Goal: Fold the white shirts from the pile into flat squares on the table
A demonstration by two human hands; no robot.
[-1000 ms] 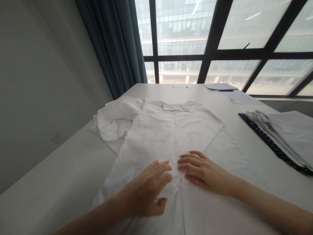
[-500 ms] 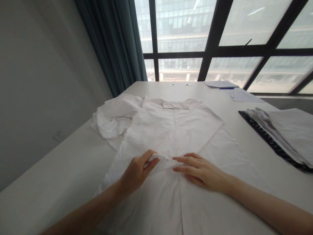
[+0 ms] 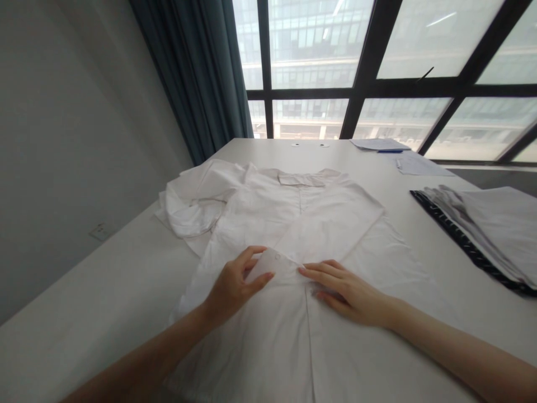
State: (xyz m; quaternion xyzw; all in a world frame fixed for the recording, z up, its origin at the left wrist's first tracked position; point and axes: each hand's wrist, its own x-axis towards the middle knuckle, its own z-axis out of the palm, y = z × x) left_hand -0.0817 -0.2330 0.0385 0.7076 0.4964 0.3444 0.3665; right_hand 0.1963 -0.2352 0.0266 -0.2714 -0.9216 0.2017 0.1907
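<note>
A white long-sleeved shirt (image 3: pixel 251 229) lies spread on the table, collar pointing away from me. Its right-side sleeve is folded across the front, bringing the cuff (image 3: pixel 282 267) to the middle. My left hand (image 3: pixel 237 282) has the cuff's left end between a thumb in front and fingers at its upper edge and partly behind it; the grip is loose. Resting on the cuff's right corner are the fingertips of my right hand (image 3: pixel 352 291), whose fingers are stretched out with the thumb apart. The other sleeve (image 3: pixel 193 207) lies bent at the left.
A white table (image 3: pixel 138 296) carries everything. Folded light cloth (image 3: pixel 503 224) lies on a black patterned piece (image 3: pixel 465 240) at the right. Papers (image 3: pixel 377 144) and a blue pen (image 3: pixel 390 151) sit at the far right. Beyond are a dark curtain (image 3: pixel 201 73) and windows.
The cuff, bunched in my left fingers before, now shows a broad flat face. My left thumb and index finger have spread apart. My right fingertips have drawn together at the cuff's corner.
</note>
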